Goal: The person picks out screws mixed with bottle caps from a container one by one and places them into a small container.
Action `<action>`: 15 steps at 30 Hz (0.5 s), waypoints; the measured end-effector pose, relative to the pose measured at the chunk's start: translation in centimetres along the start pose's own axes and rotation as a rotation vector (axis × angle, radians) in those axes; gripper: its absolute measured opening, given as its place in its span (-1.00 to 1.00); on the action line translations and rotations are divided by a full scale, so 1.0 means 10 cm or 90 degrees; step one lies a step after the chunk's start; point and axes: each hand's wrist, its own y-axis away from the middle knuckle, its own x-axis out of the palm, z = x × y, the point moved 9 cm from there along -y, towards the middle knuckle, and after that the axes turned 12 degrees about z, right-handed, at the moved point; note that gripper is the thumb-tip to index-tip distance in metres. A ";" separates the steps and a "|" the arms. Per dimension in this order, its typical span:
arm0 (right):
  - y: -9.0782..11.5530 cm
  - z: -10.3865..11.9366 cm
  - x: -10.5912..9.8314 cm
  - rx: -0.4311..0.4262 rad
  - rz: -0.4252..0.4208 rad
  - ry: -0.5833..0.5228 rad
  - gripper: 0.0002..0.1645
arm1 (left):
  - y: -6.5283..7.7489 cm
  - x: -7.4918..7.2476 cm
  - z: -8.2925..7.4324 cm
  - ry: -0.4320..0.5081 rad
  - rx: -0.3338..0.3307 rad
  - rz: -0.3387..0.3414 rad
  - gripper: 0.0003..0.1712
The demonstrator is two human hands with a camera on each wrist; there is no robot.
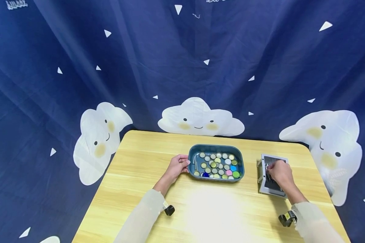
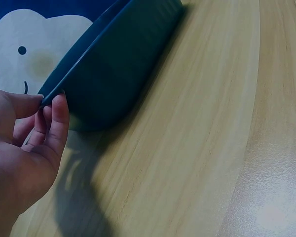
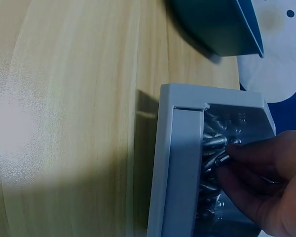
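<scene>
My left hand pinches the left rim of a dark teal plastic tub, thumb on one side of the rim and fingers on the other. Inside the tub lie many round bottle-cap-like discs, mostly gold and silver, with a blue disc, a pink disc and a green disc. On the right, my right hand reaches into a grey open-fronted box of shiny metal rods or bolts. Its thumb and fingertips pinch a small metal piece there.
Both things stand on a light wood table, the box to the right of the tub. Thin pale sticks lie at the tub's left end. A dark blue curtain with cloud prints hangs behind the table's back edge.
</scene>
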 end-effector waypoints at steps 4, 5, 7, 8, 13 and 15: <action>0.02 0.02 -0.01 -0.001 -0.007 0.013 -0.86 | 0.01 0.01 0.00 -0.001 0.002 0.001 -0.58; 0.02 0.02 0.00 -0.001 -0.003 0.014 -0.86 | 0.01 0.01 0.00 0.000 0.002 0.001 -0.57; 0.02 0.03 -0.01 -0.001 0.005 0.016 -0.86 | 0.01 0.01 0.00 0.001 0.001 0.000 -0.58; 0.02 0.03 -0.01 -0.001 0.010 0.016 -0.86 | 0.01 0.01 0.00 0.001 0.001 0.000 -0.58; 0.02 0.08 -0.13 -0.025 0.000 0.025 -0.86 | 0.00 0.00 0.01 -0.002 0.000 0.002 -0.57; 0.03 0.11 -0.20 -0.036 -0.022 0.024 -0.85 | 0.00 0.00 0.00 -0.003 0.000 0.002 -0.57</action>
